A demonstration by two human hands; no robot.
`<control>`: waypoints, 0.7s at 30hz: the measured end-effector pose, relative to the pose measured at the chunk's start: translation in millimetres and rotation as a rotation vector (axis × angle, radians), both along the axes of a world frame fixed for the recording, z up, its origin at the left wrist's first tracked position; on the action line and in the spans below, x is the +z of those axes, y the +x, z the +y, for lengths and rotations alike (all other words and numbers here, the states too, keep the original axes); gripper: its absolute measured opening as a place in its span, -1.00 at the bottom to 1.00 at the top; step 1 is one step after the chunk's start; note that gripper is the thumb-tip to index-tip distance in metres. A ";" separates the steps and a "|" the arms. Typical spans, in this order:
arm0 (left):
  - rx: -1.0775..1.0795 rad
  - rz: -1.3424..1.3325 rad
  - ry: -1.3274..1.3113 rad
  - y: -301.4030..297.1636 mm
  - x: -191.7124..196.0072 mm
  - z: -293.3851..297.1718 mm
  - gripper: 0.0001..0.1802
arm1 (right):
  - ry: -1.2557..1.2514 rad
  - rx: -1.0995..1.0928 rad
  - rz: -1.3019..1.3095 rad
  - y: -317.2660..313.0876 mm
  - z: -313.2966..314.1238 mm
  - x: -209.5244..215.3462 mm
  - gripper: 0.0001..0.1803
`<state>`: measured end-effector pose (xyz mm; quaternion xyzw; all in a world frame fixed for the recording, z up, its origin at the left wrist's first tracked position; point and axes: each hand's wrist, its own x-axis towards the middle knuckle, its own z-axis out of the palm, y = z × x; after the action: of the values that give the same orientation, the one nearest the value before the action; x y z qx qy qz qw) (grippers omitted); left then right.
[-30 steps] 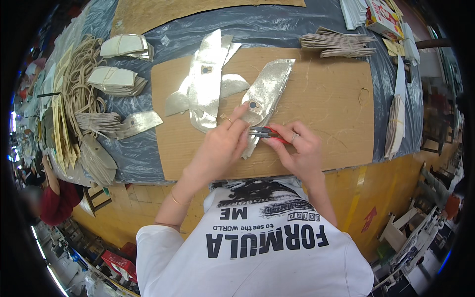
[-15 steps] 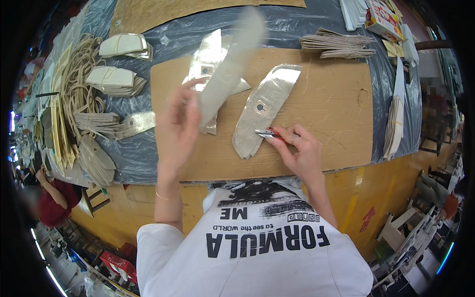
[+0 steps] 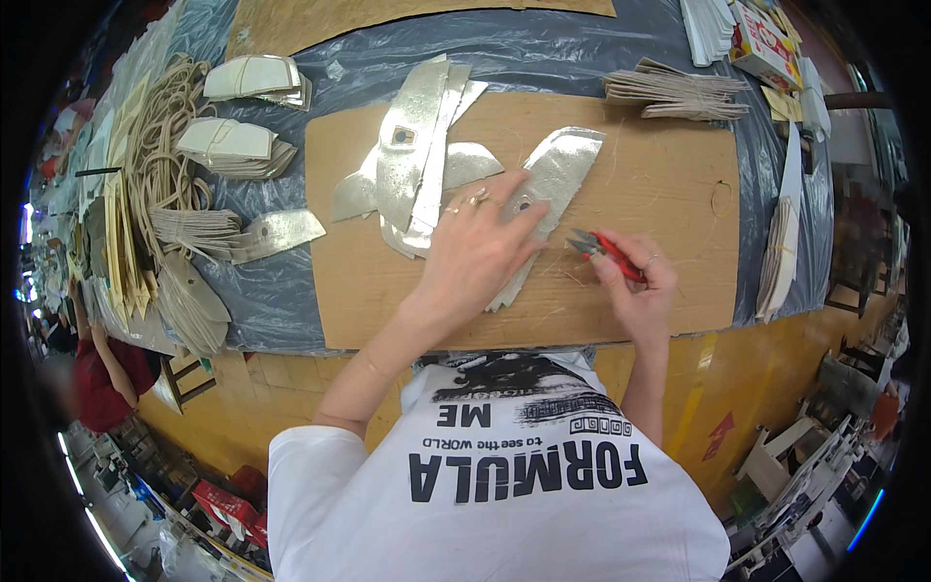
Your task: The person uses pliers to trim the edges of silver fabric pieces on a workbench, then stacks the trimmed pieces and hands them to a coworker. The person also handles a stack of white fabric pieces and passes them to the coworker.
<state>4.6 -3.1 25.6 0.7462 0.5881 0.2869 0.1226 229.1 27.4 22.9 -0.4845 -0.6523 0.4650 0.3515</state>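
Observation:
My left hand (image 3: 475, 242) lies with spread fingers over a curved, shiny silver-coloured material piece (image 3: 570, 158), covering much of its middle. Its fingertips rest around a small hole in that piece. Wrapped in my right hand (image 3: 644, 299) are thread snips (image 3: 624, 254) with red handles; the blades point away to the left, just right of the piece and apart from it. Beyond my left hand, a loose pile of similar silver pieces (image 3: 400, 167) overlaps at different angles, the top one showing a framed hole. Everything here lies on a brown cardboard sheet (image 3: 679, 194).
Bundled stacks of cut pieces (image 3: 238, 145) and a hank of beige cord (image 3: 155, 136) lie at left on grey plastic sheeting (image 3: 320, 68). Another bundle (image 3: 674, 90) sits at the far right, near a small box (image 3: 766, 44). A person in red (image 3: 107, 388) is at far left.
My left hand has let go of the piece it was swinging, now on the pile, and moved right onto the other piece. My right hand drew the snips right, off that piece.

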 end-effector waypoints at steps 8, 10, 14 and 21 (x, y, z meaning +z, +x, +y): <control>0.101 -0.321 -0.182 0.7 -10.3 8.0 -0.89 | 0.136 -0.001 -0.134 -0.9 11.5 4.9 -0.67; 0.115 -0.397 -0.196 -0.1 -12.7 6.7 -0.91 | 0.223 0.022 -0.175 -7.3 10.1 1.9 -0.67; 0.114 -0.471 -0.161 0.8 -15.1 6.8 -0.89 | 0.325 0.054 -0.349 -18.9 5.6 -1.7 -0.67; 0.109 -0.446 -0.199 3.8 -15.2 6.0 -0.90 | 0.431 0.007 -0.386 -32.9 3.7 -12.3 -0.73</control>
<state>8.4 2.9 10.3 0.6158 0.6114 0.3913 0.3062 196.3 31.1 10.7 -0.4759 -0.7927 0.2160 0.3139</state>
